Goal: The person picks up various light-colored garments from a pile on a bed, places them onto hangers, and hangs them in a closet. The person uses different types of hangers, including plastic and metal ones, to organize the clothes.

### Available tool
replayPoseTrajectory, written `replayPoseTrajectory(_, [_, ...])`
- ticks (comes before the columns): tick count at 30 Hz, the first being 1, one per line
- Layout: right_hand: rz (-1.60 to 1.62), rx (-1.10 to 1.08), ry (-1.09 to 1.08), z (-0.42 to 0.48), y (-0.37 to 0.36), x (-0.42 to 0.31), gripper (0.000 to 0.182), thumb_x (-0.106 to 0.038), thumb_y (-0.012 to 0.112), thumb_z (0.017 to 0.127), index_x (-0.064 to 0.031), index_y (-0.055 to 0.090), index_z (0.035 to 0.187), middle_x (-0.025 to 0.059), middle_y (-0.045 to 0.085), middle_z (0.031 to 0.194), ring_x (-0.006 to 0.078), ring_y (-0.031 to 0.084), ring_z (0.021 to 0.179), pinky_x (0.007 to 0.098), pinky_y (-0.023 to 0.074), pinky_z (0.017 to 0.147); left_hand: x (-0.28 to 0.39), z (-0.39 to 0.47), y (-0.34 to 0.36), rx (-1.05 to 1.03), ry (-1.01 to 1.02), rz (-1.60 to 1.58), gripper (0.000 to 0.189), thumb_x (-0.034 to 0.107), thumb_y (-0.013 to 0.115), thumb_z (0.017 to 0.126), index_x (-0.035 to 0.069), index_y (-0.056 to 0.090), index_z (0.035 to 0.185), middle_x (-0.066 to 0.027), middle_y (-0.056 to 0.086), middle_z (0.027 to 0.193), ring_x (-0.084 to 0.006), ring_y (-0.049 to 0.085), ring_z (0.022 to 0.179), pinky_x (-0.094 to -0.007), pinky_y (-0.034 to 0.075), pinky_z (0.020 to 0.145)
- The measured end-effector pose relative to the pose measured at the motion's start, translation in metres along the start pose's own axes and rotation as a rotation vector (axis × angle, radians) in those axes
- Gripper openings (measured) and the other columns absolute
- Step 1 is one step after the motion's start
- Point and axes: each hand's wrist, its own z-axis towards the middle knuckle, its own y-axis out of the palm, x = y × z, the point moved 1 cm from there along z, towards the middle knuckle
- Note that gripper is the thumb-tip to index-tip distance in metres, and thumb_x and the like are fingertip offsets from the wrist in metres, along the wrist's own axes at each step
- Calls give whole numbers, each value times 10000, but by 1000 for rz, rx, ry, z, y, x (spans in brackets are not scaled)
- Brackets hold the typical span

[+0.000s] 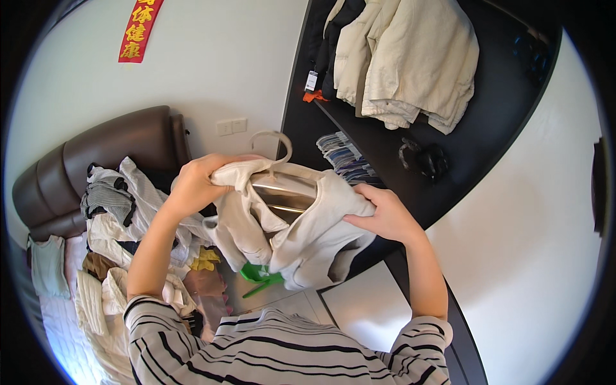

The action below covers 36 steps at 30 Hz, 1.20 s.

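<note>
A cream garment with an open neck is on a pale clothes hanger in front of me. The hanger's hook sticks up out of the collar. My left hand grips the garment at one shoulder, thumb below and fingers over the top. At the opposite shoulder, my right hand pinches the fabric between thumb and fingers. The lower part of the garment hangs in loose folds, and the hanger's ends are hidden inside it.
Left, a bed with a brown padded headboard bears heaped clothes. Cream jackets hang in a dark wardrobe ahead. Several hangers and a black item are there too. A green plastic object is below the garment.
</note>
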Motion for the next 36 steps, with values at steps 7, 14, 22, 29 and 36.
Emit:
replayPoseTrajectory(7, [181, 264, 163, -15, 1, 14, 385, -97, 765, 700, -6, 622, 1046, 100, 670, 880, 126, 623, 787, 268, 490, 736, -2, 15, -20, 590, 238, 114, 184, -13, 570, 849, 2, 621, 1025, -112, 614, 941, -260, 592, 869, -319, 475, 774])
replayPoseTrajectory(14, [211, 346, 241, -22, 18, -8, 362, -67, 748, 707, 6, 616, 1036, 85, 661, 878, 127, 608, 783, 262, 483, 727, 8, 15, 53, 383, 110, -31, 172, 114, 649, 837, 49, 592, 986, -106, 592, 821, -258, 583, 726, -320, 478, 667])
replayPoseTrajectory(22, [1, 279, 232, -37, 29, -6, 350, -54, 740, 703, 19, 620, 1023, 81, 665, 856, 120, 604, 785, 259, 482, 737, -56, 57, 17, 401, -159, -699, 273, 258, 505, 982, 24, 591, 870, 45, 500, 719, -52, 425, 693, -224, 382, 628])
replayPoseTrajectory(29, [162, 435, 284, -41, 36, -3, 401, -2, 695, 686, 14, 627, 1081, 71, 673, 890, 90, 596, 806, 248, 486, 736, -48, 45, -15, -350, -191, -621, 239, 256, 516, 981, 42, 620, 956, 40, 570, 795, -48, 509, 719, -217, 429, 622])
replayPoseTrajectory(36, [300, 450, 338, -52, 13, -3, 427, -8, 681, 655, 30, 628, 1076, 48, 658, 922, 107, 584, 861, 260, 473, 790, -22, 49, -11, 238, 442, 88, 379, 205, 626, 867, 65, 574, 1216, -106, 573, 1146, -255, 600, 904, -364, 484, 838])
